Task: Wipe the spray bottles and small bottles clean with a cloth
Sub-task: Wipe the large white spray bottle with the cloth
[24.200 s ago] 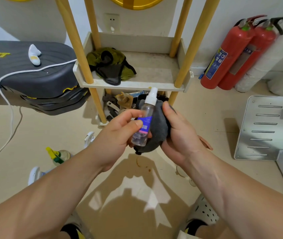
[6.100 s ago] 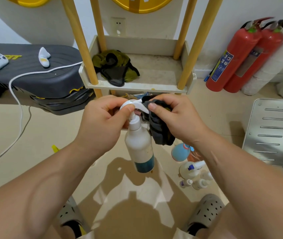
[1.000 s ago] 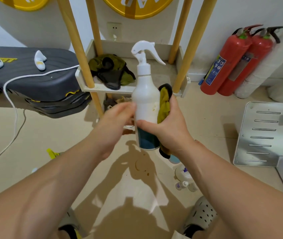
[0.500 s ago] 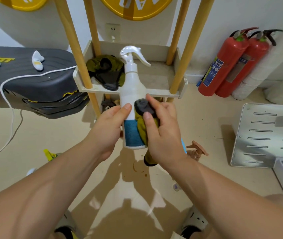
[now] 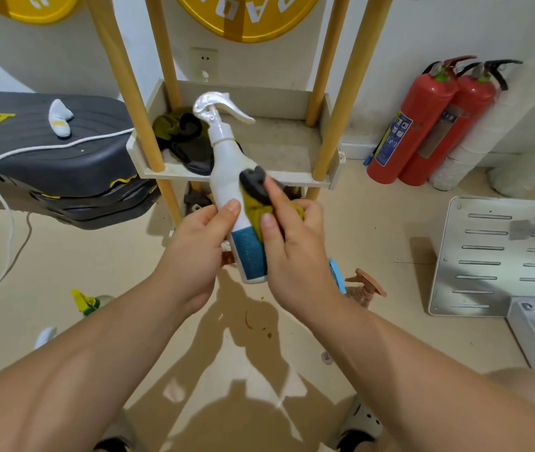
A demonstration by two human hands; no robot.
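Observation:
A white spray bottle [image 5: 229, 177] with a teal label near its base and a white trigger head is held tilted in front of me. My left hand [image 5: 194, 252] grips its lower body from the left, thumb on the front. My right hand [image 5: 292, 252] holds a grey and olive cloth [image 5: 256, 194] against the bottle's right side. On the floor, a bottle with a copper pump [image 5: 364, 287] shows beside my right wrist, and a small bottle with a yellow-green top [image 5: 85, 303] lies at the left.
A wooden shelf [image 5: 285, 148] with yellow poles stands straight ahead, a dark cloth [image 5: 184, 138] lying on it. Two red fire extinguishers [image 5: 422, 122] lean on the wall at the right. A metal plate [image 5: 501, 256] lies right, a black case [image 5: 47, 158] left.
The bottle has come lower and tilted since a second ago. My right hand moved the cloth from behind the bottle onto its right side and up toward its shoulder.

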